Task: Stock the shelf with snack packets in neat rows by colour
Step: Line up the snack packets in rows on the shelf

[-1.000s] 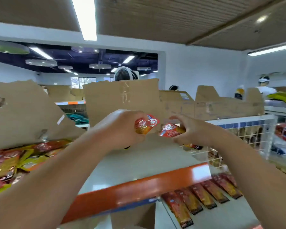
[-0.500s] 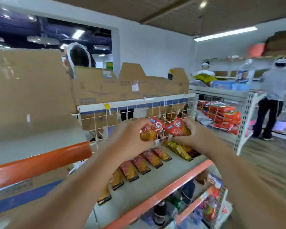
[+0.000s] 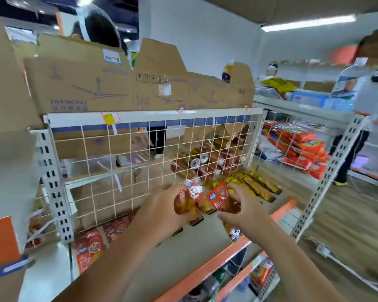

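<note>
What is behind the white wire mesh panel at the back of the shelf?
Brown cardboard sheets, a pile of red and gold packets, and a person's dark trouser legs. The cardboard hides whatever lies behind it.

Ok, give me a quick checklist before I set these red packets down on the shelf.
1. Left grip holds red packets: ok.
2. Right grip holds a red packet: ok.
3. Bare shelf below both grips: ok.
4. Red row at left lies apart from yellow row at right: ok.
5. Packet count in left grip: cannot tell.
</note>
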`<move>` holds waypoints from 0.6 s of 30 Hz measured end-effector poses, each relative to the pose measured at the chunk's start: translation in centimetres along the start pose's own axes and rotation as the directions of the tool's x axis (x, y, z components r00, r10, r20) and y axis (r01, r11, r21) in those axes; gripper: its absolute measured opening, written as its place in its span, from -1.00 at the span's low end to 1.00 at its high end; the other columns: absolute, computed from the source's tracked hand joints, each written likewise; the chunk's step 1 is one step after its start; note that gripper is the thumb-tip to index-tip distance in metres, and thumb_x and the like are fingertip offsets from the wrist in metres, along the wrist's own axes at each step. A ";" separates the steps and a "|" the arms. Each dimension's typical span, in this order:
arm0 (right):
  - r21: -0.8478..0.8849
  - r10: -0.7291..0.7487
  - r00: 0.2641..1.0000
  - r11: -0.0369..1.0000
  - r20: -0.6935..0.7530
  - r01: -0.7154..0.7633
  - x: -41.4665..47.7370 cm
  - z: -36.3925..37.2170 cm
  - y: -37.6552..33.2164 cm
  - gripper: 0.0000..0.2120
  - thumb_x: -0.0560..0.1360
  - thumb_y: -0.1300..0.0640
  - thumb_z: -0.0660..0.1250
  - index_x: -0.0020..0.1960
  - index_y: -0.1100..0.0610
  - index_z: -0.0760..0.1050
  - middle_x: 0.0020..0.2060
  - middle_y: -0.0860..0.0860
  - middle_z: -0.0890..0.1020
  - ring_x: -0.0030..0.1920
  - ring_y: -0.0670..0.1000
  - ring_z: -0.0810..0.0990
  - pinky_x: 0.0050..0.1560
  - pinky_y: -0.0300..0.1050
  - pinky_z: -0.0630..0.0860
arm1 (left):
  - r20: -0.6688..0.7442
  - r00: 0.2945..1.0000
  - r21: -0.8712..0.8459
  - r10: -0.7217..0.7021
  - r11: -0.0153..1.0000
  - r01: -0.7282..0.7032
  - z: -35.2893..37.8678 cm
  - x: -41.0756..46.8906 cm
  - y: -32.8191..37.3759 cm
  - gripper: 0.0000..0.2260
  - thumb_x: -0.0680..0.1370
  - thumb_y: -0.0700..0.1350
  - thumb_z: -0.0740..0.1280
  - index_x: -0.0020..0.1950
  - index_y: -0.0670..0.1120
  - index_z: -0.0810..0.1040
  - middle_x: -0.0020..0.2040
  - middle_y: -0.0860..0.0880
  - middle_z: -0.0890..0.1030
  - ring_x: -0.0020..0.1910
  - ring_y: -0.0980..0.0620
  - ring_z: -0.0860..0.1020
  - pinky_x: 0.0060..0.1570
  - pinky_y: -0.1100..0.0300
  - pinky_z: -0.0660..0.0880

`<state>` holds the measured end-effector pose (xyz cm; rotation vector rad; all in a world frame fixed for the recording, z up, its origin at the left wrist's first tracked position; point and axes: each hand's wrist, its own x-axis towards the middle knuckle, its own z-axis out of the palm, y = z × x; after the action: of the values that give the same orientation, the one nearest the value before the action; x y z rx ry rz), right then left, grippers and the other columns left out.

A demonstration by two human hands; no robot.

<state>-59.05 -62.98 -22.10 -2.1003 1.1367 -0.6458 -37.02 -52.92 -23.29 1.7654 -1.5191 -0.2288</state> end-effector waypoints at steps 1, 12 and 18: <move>0.003 0.008 1.000 1.000 -0.005 -0.008 1.2 0.7 0.4 -0.29 0.37 -0.05 0.55 0.42 -0.16 0.29 0.17 -0.16 0.47 0.19 -0.15 0.48 0.16 -0.19 0.48 | -0.020 1.000 0.005 -0.015 1.000 0.015 0.4 0.6 -1.1 -0.50 0.41 0.14 0.54 0.33 0.24 0.53 0.09 0.21 0.55 -0.06 0.19 0.61 -0.10 0.31 0.56; 0.099 -0.020 0.995 0.995 0.099 0.010 11.8 9.6 0.5 -0.26 0.40 0.06 0.58 0.47 -0.14 0.32 0.12 -0.16 0.57 0.06 -0.23 0.56 0.14 -0.05 0.57 | -0.230 0.936 0.138 -0.266 0.943 0.302 0.7 0.8 -11.4 -0.39 0.47 0.24 0.50 0.46 0.10 0.45 0.29 0.09 0.50 0.21 0.07 0.52 0.15 0.22 0.53; -0.003 -0.160 0.952 0.986 0.263 0.166 15.8 14.3 0.6 -0.55 0.40 -0.10 0.53 0.20 -0.23 0.40 0.00 -0.22 0.58 -0.03 -0.25 0.54 -0.09 -0.35 0.41 | -0.420 0.817 0.233 -0.395 0.824 0.517 2.1 -1.3 -13.9 -0.48 0.44 0.39 0.42 0.29 0.15 0.57 0.20 0.20 0.56 0.10 0.16 0.49 0.15 0.20 0.49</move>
<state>-41.70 -72.31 -30.27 -2.2394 0.8351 -0.4126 -28.03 -52.94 -34.22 2.2972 -0.8800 0.1243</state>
